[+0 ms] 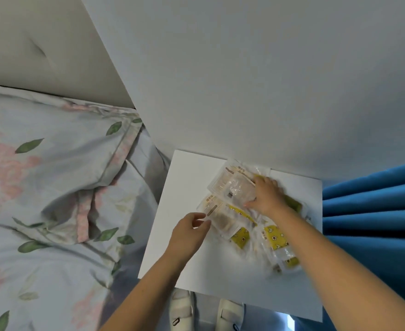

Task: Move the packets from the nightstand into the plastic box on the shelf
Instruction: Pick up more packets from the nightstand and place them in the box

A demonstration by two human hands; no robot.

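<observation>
Several clear plastic packets lie in a loose pile on the white nightstand (pixel 184 263). Some show beige contents, others yellow patterned pieces (pixel 274 237). My right hand (pixel 267 195) rests on the top clear packet (pixel 235 185) near the wall, thumb and fingers closed around its right edge. My left hand (pixel 188 231) hovers at the left edge of a lower beige packet (pixel 220 219), fingers curled and slightly apart, touching or nearly touching it. The plastic box and the shelf are out of view.
A bed with floral bedding and a pillow (pixel 53 163) lies to the left, with a padded headboard (pixel 41 48) behind it. A blue curtain (pixel 373 211) hangs on the right. The white wall (pixel 244 80) stands behind the nightstand. White shoes (pixel 182 309) show below.
</observation>
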